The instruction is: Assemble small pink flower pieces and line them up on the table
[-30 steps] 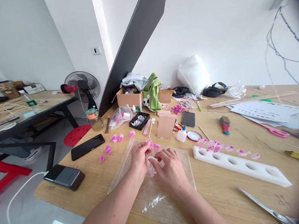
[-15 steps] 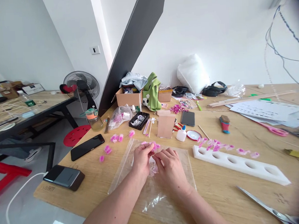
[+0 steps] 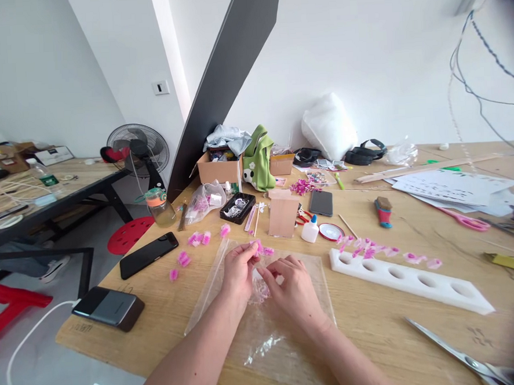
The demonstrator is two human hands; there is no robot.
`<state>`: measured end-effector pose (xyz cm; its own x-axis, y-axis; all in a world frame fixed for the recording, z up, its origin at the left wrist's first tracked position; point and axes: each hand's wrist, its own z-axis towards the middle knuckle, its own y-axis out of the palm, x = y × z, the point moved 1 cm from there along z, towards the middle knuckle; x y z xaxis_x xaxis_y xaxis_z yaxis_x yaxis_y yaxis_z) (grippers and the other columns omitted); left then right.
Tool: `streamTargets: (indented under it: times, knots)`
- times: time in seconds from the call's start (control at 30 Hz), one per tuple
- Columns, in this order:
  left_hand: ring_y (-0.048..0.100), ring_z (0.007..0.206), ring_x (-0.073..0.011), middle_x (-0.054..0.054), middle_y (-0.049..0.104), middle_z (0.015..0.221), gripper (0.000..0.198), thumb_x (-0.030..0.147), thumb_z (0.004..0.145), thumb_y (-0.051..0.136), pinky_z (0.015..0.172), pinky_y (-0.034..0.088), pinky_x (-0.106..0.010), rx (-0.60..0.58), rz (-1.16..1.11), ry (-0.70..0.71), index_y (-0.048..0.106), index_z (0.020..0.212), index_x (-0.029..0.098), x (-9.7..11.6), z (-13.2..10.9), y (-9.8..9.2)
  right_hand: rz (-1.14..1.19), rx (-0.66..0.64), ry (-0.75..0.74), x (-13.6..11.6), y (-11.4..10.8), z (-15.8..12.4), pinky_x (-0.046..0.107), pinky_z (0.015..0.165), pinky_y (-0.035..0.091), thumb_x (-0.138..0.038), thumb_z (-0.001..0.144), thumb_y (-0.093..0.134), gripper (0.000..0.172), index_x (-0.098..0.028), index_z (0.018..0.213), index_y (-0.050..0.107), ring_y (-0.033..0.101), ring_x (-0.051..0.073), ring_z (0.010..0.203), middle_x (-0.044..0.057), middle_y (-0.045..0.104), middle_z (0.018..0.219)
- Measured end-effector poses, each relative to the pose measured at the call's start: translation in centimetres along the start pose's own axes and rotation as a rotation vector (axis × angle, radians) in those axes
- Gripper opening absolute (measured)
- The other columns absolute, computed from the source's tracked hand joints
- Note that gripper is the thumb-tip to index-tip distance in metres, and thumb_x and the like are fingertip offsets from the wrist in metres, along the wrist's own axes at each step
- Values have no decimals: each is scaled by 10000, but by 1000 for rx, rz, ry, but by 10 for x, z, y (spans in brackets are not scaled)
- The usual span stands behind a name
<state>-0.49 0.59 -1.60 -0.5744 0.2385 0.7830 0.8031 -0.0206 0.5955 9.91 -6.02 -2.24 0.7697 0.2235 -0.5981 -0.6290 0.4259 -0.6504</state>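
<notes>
Both my hands rest over a clear plastic bag (image 3: 269, 331) lying flat on the wooden table. My left hand (image 3: 238, 270) pinches a small pink piece (image 3: 258, 246) at its fingertips. My right hand (image 3: 291, 289) is curled beside it, fingers closed on a small pink and clear bit (image 3: 259, 290) that I cannot name. Loose pink pieces (image 3: 185, 258) lie to the left of the bag. More pink pieces (image 3: 369, 249) lie along a white foam strip with round holes (image 3: 414, 281) on the right.
A black phone (image 3: 149, 254) and a power bank (image 3: 108, 308) with a white cable lie at the left. A glue bottle (image 3: 310, 230), a small tan box (image 3: 282, 214), a black tray (image 3: 238, 207) and cardboard boxes stand behind. Scissors (image 3: 463, 357) lie at the front right.
My left hand's fingertips rose slightly then settled with the pink piece; my right hand stayed close beside it. The view drifted a little.
</notes>
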Motion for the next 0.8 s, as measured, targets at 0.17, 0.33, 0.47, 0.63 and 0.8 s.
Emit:
streamTargets:
  times: [0.17,0.33,0.47,0.63,0.8]
  knots:
    - [532,594,-88,-22,639,644,237,214,466,841,594,414,-216,-12,19,-50,691,627,126,0,-1,1,303,38,247,9,-8,9,278,599,371,-510,906,409,443,-170,716,621,539,179,652,55,652,683]
    - [575,677,-110,-32,649,710,188,216,506,831,637,436,-216,-114,75,-122,685,599,142,-6,-2,2,463,19,290,15,-6,13,262,597,400,-499,863,478,408,-156,693,619,550,166,631,43,653,671]
    - [583,688,-116,-42,652,726,185,230,526,828,633,430,-217,-150,120,-160,693,616,142,-8,-3,1,547,3,292,17,-3,12,276,654,440,-420,827,542,303,-151,739,651,586,179,676,57,685,732]
    - [579,675,-117,-42,642,724,211,254,555,821,627,430,-224,-209,130,-188,683,659,133,-6,-5,2,571,12,289,18,-3,13,268,625,440,-376,791,561,258,-149,696,639,571,172,643,48,662,677]
    - [551,605,-107,-19,614,690,289,407,623,778,570,431,-229,-172,64,-231,647,679,155,-3,-5,4,620,48,325,18,-4,13,276,628,433,-385,780,568,255,-153,694,632,560,173,642,46,653,672]
